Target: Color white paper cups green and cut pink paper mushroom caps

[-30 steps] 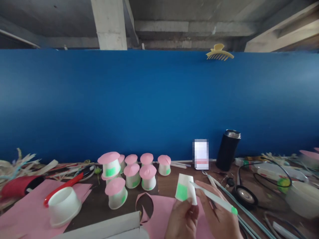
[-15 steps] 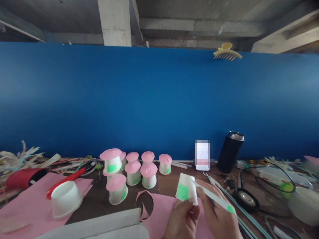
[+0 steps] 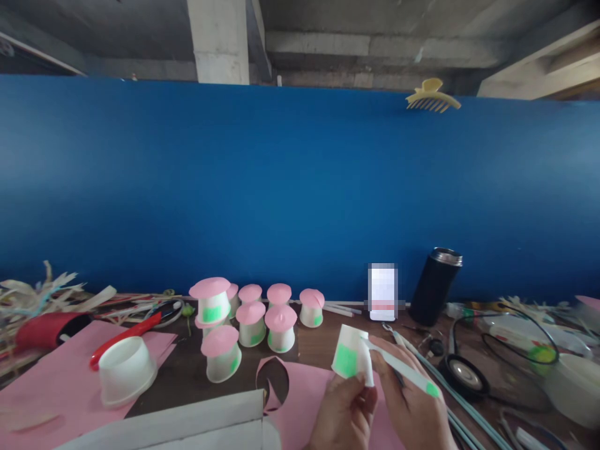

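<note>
The left hand (image 3: 344, 409) is gripping a white paper cup (image 3: 347, 356) with its fingers (image 3: 363, 400) closed around the lower edge, holding it just above the pink sheet (image 3: 304, 390) at the near middle of the worktop (image 3: 182, 375). A green patch on the cup is facing the camera, and it is carrying no lettering that can be made out. The right hand (image 3: 410, 409) is clasping a white pen (image 3: 400, 370) with a green end, fingers wrapped tight around the shaft, and the tip is touching the cup's right side. Behind and to the left, a cluster of pink-capped cups (image 3: 253, 315) is standing, each with a green patch. An upturned white cup (image 3: 125, 370) is sitting further left, beside a red-handled tool (image 3: 124, 334). A black flask (image 3: 435, 284) is standing against the blue wall (image 3: 300, 187), with a small white card (image 3: 382, 292) beside it, its face blurred and unreadable. A yellow hair claw (image 3: 432, 95) is perching on the wall's top edge.
</note>
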### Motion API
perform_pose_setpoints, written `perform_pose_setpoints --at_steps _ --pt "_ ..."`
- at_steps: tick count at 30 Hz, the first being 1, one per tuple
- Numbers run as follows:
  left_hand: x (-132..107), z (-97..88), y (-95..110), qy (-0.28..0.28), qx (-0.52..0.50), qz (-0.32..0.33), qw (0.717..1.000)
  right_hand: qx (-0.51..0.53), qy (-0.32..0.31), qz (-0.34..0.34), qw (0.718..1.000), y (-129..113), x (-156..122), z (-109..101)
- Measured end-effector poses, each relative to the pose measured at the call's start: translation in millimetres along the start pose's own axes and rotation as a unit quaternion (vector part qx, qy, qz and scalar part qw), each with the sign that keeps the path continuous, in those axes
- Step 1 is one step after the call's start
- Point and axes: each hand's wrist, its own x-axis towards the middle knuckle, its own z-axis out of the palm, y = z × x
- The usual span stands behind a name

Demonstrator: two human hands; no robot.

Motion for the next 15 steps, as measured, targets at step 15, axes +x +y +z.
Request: perform_pose_setpoints --at_steps 15 --pt "-1.5 -1.5 -1.0 -0.014 0.013 0.013 1.0 -0.002 -0.001 0.025 1.0 -3.8 3.0 -3.3"
